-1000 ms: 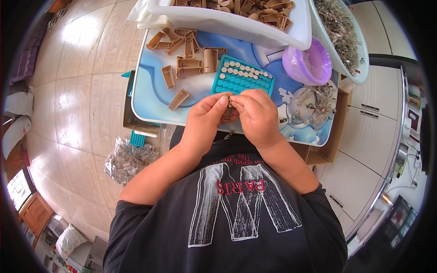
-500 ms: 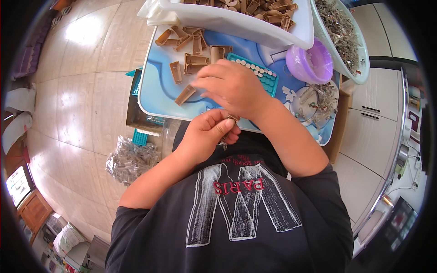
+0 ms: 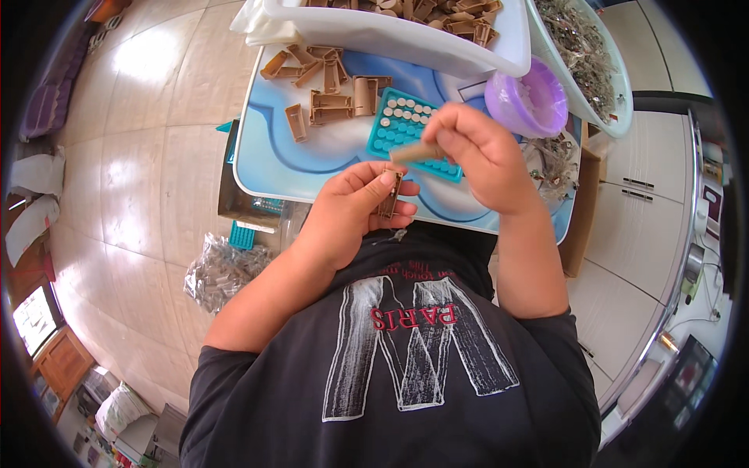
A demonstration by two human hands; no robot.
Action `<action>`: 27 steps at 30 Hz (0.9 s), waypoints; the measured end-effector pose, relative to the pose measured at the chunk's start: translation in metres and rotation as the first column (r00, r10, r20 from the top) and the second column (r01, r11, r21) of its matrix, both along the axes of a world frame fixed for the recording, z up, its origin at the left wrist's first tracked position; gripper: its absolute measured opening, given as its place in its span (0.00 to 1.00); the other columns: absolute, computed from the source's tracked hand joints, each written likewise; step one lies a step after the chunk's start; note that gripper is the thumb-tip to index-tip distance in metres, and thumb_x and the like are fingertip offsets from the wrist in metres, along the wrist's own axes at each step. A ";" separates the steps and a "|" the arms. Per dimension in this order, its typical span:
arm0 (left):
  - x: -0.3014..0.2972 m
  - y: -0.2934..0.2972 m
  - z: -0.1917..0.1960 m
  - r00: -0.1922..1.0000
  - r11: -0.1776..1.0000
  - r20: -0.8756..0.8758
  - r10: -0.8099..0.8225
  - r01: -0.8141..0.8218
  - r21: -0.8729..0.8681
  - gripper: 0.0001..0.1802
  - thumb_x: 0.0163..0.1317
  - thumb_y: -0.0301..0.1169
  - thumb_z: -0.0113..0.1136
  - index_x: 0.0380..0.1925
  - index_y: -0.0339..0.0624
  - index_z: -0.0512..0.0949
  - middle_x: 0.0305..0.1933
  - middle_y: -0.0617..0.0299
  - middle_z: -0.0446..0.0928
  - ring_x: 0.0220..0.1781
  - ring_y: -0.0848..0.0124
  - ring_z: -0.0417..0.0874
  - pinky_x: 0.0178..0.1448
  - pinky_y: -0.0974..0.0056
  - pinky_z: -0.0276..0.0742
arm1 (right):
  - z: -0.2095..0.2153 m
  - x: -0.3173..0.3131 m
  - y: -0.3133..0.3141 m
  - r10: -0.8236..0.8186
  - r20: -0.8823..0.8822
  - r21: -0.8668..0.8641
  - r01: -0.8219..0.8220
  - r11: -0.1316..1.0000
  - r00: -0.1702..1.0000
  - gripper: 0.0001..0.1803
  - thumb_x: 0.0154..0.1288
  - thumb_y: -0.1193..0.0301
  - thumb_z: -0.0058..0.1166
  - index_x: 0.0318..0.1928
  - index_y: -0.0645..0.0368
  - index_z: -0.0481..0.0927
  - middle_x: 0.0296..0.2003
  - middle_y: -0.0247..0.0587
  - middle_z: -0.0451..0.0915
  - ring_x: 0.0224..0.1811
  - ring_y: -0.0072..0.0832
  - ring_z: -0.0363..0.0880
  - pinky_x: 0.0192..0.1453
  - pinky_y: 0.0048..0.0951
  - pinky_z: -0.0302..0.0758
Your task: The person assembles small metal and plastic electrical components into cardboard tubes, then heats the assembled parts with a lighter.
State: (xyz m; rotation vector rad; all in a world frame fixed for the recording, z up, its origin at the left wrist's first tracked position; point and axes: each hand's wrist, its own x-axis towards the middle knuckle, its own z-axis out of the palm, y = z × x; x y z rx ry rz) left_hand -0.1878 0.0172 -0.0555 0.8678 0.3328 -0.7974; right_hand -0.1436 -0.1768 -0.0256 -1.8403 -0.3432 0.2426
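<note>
Between thumb and fingers, my left hand (image 3: 347,204) grips an open brown plastic casing half (image 3: 391,195), held upright with small parts inside it. A thin strand or wire end hangs below those fingers. My right hand (image 3: 488,160) pinches one end of a brown plastic cover (image 3: 411,153), whose other end hangs just above the casing half. Behind the hands on the blue-patterned table (image 3: 273,168) lies a teal pocketed tray (image 3: 384,143) with several white discs in its far rows. Loose brown casings (image 3: 331,108) lie to the left of that tray.
A white bin (image 3: 406,35) of brown casings stands at the table's far side. Right of it are a purple bowl (image 3: 511,113) and a pale green basin (image 3: 620,117) of wired parts. More wired parts (image 3: 552,164) lie at the table's right. A bagged bundle (image 3: 222,269) sits on the floor.
My right hand has taken the nearest loose brown cover off the table and moved right and back with it, beside my left hand. My left hand has turned the casing half more into view.
</note>
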 end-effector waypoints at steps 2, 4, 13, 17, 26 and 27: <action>0.005 -0.009 -0.001 1.000 0.999 -0.017 -0.009 0.009 -0.032 0.13 0.69 0.34 0.46 0.45 0.36 0.71 0.40 0.57 0.77 0.37 0.72 0.80 0.43 0.68 0.80 | 0.006 -0.013 -0.011 0.090 -0.159 0.019 -0.089 0.996 0.983 0.05 0.63 0.75 0.48 0.37 0.62 0.76 0.30 0.42 0.76 0.32 0.34 0.75 0.38 0.28 0.71; 0.008 -0.019 -0.005 0.996 0.995 -0.073 -0.049 0.043 -0.087 0.14 0.69 0.36 0.45 0.45 0.36 0.70 0.41 0.57 0.77 0.36 0.72 0.80 0.43 0.68 0.80 | -0.002 -0.019 -0.014 0.077 -0.077 -0.116 -0.086 0.990 0.994 0.05 0.62 0.75 0.48 0.37 0.62 0.76 0.30 0.44 0.76 0.32 0.36 0.75 0.38 0.29 0.71; 0.009 -0.052 -0.012 0.997 0.998 -0.070 0.015 -0.018 -0.055 0.13 0.69 0.36 0.45 0.42 0.36 0.69 0.41 0.56 0.76 0.37 0.72 0.80 0.42 0.69 0.79 | -0.014 -0.054 -0.009 -0.189 0.193 -0.309 0.242 0.920 0.963 0.15 0.57 0.69 0.58 0.44 0.62 0.76 0.40 0.48 0.78 0.40 0.42 0.78 0.43 0.34 0.75; 0.008 -0.055 -0.018 0.999 0.993 0.026 -0.025 0.028 -0.112 0.14 0.69 0.37 0.45 0.44 0.37 0.69 0.42 0.57 0.76 0.41 0.71 0.80 0.45 0.67 0.78 | -0.013 -0.064 -0.013 -0.147 0.158 -0.320 0.192 0.928 0.976 0.25 0.50 0.71 0.63 0.50 0.62 0.74 0.49 0.49 0.75 0.47 0.44 0.77 0.49 0.34 0.75; 0.006 -0.062 -0.009 0.997 0.995 0.011 0.082 -0.082 0.056 0.12 0.68 0.36 0.48 0.44 0.41 0.69 0.42 0.58 0.78 0.42 0.71 0.81 0.43 0.66 0.76 | -0.014 -0.077 -0.022 -0.168 0.408 -0.290 0.302 0.908 0.897 0.36 0.42 0.75 0.67 0.55 0.61 0.69 0.48 0.46 0.76 0.49 0.42 0.75 0.52 0.38 0.71; 0.006 -0.062 -0.008 0.997 0.996 0.015 0.074 -0.075 0.054 0.12 0.68 0.36 0.48 0.44 0.41 0.69 0.42 0.58 0.78 0.42 0.70 0.81 0.43 0.67 0.76 | -0.014 -0.078 -0.020 -0.172 0.437 -0.287 0.318 0.904 0.883 0.37 0.41 0.76 0.67 0.56 0.61 0.68 0.47 0.45 0.76 0.48 0.42 0.75 0.51 0.38 0.71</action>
